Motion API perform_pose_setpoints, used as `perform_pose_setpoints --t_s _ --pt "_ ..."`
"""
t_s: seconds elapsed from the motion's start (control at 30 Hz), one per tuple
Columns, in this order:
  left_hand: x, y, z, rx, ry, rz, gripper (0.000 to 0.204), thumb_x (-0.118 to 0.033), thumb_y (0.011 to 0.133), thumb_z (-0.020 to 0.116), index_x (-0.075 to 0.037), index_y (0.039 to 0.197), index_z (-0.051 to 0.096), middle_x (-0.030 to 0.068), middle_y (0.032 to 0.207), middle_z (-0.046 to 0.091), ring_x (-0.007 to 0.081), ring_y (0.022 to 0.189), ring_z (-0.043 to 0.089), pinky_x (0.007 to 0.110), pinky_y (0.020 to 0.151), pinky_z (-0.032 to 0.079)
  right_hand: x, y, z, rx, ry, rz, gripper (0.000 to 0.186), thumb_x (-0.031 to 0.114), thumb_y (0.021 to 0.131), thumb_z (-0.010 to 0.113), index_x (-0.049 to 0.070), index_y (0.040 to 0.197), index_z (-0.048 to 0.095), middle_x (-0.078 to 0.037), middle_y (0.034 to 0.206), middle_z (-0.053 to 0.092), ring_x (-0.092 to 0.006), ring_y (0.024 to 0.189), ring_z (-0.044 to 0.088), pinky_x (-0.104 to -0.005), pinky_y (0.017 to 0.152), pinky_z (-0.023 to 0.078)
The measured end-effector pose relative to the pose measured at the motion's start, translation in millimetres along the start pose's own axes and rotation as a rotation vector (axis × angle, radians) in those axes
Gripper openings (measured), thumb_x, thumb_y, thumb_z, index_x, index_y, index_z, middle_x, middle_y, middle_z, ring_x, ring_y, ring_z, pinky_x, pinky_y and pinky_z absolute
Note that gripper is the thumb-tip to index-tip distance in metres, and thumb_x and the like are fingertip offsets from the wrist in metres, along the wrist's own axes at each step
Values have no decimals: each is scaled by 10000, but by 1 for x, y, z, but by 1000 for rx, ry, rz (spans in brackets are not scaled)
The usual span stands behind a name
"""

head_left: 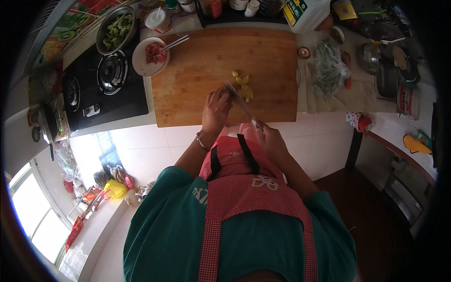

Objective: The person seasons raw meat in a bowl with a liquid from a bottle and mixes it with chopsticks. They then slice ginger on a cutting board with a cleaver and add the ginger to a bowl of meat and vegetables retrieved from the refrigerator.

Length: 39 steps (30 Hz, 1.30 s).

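A wooden cutting board (188, 70) lies before me on the counter. My right hand (272, 139) is wrapped round the handle of a kitchen knife (242, 101), whose blade slants away to the left over the board. On the blade's left side my left hand (217, 108) presses down with curled fingers, close to the blade's tip. Whatever is under those fingers is hidden. Just right of the blade lies a small heap of pale yellow slices (245, 89), which look like ginger.
At the board's left corner stands a white bowl (139, 68) of raw meat with chopsticks (176, 42). Beyond the black gas stove (112, 101) sits a metal bowl (101, 43) of greens. A plastic bag of green vegetables (326, 68) and a white jug (310, 16) are at right.
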<state>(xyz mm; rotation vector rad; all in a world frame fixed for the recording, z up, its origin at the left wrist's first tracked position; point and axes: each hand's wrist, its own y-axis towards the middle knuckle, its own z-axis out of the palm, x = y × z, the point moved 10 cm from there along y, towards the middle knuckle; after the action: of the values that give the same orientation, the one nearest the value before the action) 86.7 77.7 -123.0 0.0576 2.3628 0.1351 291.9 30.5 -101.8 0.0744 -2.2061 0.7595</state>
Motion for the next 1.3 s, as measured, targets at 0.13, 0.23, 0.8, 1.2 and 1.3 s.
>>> perform_pose_setpoints --t_s 0.13,0.23,0.8,1.2,1.3 --pt "-5 -1 -4 -32 -33 9 446 -53 748 785 -45 1170 638 159 1295 618 389 1195 550 450 1028 474 -17 27 26 0 -56 25 325 266 1016 513 9 1193 603 -264 834 669 -442 823 674 -520 712 523" --pt "-4 -1 -13 -89 -15 -13 469 -46 733 794 -45 1178 642 149 1299 624 378 1196 547 443 1038 467 -25 38 33 -32 -107 -22 326 265 1009 524 -12 1163 600 -272 835 662 -442 826 671 -523 709 519" --pt "8 -8 -5 -44 -64 -119 421 -31 745 787 -48 1143 650 153 1218 583 353 1108 593 419 937 518 -5 -12 2 53 -45 -10 491 251 1013 482 155 1494 480 -260 876 670 -421 796 668 -505 716 528" --pt "11 -7 -9 -63 -88 -138 430 -53 752 781 -46 1162 651 153 1197 587 349 1095 597 420 916 529 1 -23 -9 81 -63 36 496 252 1002 478 155 1488 493 -262 876 667 -416 808 671 -496 729 522" --pt "9 -6 -13 -74 -89 -134 405 -74 759 776 -52 1146 661 153 1195 591 353 1091 595 425 918 527 4 -27 -11 124 -94 90 492 251 1003 478 155 1484 496 -268 887 667 -421 823 672 -496 732 522"
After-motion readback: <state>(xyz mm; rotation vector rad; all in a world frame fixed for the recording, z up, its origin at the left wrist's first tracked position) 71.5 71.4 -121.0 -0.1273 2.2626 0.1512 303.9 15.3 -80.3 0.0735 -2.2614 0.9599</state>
